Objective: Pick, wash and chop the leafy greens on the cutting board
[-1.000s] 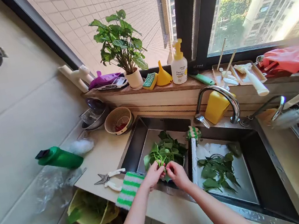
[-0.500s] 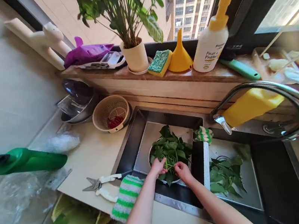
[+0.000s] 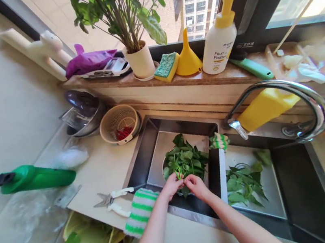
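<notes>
Dark green leaves [image 3: 188, 156] fill a round container in the left sink basin. At their near edge, my left hand [image 3: 172, 185] is closed on light green stems [image 3: 178, 171] that stick up past its fingers. My right hand [image 3: 195, 185] is beside it, fingertips pinched together and nearly touching the left ones; what they pinch is too small to make out. More leafy greens [image 3: 243, 186] lie in the right basin.
White-handled shears [image 3: 113, 199] and a striped cloth [image 3: 141, 211] lie left of the sink. Behind them is a basket [image 3: 119, 124] with red peppers. The faucet [image 3: 313, 101] arches over the right basin. A green bottle [image 3: 38, 177] is at far left.
My two hands have come together over the near edge of the leaves; they were apart before. The stems now rise from my left hand. The view has shifted slightly.
</notes>
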Demonstrator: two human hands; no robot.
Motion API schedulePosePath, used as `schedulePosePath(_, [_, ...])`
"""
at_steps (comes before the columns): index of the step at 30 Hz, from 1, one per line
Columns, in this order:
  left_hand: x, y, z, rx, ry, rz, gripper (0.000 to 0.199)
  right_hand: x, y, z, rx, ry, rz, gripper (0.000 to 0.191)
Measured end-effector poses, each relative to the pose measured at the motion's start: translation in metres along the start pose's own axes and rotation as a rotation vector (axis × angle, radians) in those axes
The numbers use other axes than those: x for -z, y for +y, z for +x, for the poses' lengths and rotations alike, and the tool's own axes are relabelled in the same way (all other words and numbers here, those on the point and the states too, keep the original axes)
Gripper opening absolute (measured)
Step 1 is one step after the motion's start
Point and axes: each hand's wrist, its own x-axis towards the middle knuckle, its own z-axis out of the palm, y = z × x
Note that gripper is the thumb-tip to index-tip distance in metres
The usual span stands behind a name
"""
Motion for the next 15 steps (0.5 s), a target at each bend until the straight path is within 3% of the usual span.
schedulePosePath(3, [-0.002,0.002,-0.005,-0.028,-0.034,0.025,0.026,-0.003,-0.003,-0.001,-0.014,0.005,0.032,0.024])
schedulePosePath(8, [0.000,0.013,-0.017,-0.072,-0.187,0.076,0.021,-0.008,-0.012,0.000,-0.052,0.073,0.141,0.031])
schedulePosePath(15, [0.007,0.015,-0.028,0.017,-0.179,0.088,0.025,0.006,-0.031,0.011,-0.086,0.194,0.362,0.031])
